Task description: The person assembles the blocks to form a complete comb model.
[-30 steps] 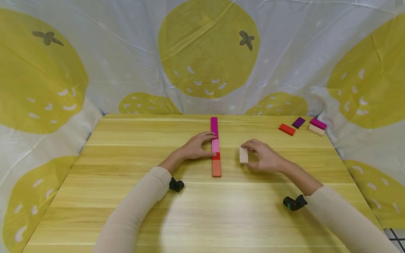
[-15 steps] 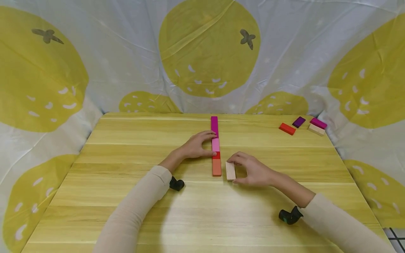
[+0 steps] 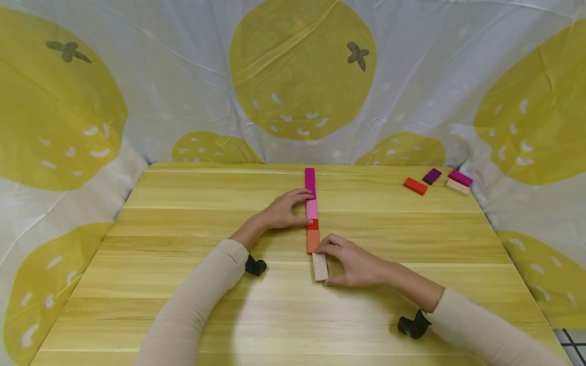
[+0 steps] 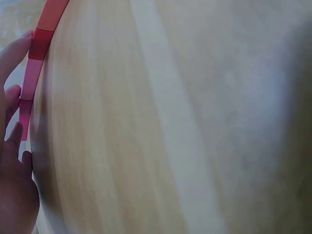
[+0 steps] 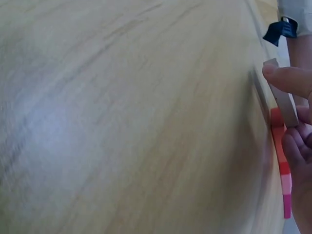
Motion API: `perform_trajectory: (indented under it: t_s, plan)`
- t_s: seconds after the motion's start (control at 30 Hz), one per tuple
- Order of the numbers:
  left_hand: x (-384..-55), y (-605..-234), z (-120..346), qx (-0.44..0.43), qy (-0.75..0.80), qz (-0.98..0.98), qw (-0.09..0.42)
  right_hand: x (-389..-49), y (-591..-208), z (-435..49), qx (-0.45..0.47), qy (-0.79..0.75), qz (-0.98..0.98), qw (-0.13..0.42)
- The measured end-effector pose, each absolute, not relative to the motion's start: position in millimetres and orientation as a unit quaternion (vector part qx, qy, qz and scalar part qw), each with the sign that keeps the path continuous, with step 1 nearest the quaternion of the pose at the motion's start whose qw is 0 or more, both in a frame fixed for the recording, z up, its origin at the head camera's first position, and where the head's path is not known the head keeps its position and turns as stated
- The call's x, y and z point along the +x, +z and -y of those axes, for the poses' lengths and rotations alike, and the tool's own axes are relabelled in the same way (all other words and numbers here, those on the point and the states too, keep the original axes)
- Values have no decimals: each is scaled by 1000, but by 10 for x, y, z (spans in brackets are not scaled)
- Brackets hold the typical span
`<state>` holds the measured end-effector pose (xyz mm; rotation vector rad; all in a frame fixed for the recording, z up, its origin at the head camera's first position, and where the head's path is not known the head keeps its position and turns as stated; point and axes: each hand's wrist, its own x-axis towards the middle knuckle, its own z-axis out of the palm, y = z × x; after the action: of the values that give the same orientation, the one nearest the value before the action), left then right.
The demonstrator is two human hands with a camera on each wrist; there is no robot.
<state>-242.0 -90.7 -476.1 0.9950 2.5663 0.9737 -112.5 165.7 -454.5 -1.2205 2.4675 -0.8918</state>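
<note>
A straight row of blocks runs down the middle of the table: magenta (image 3: pixel 310 179), pink (image 3: pixel 312 209), red (image 3: pixel 315 224) and orange (image 3: pixel 313 241). My left hand (image 3: pixel 283 211) lies at the row's left side, thumb touching the red block and fingertips near where the magenta and pink meet. Between thumb and fingers, my right hand (image 3: pixel 359 264) pinches a plain wooden block (image 3: pixel 320 268) at the row's near end, beside the orange block. The right wrist view shows this wooden block (image 5: pixel 285 100) tilted in the fingers; whether it touches the table is unclear.
At the far right corner lie a red block (image 3: pixel 415 186), a purple block (image 3: pixel 432 176), a magenta block (image 3: pixel 460 178) and another plain wooden block (image 3: pixel 457 187). A patterned cloth (image 3: pixel 302 76) hangs behind the wooden table (image 3: pixel 183 203).
My right hand has carried the plain wooden block left and nearer to me, from right of the row to its near end. My left hand has stayed in place.
</note>
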Motion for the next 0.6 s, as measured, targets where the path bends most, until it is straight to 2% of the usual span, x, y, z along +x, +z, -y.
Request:
perform_trajectory:
  t_s: [0.6]
  plan:
    - [-2428,-4777,909,333,320,-880,114,-1039,-4593,-1645,-461,-246,-848,88]
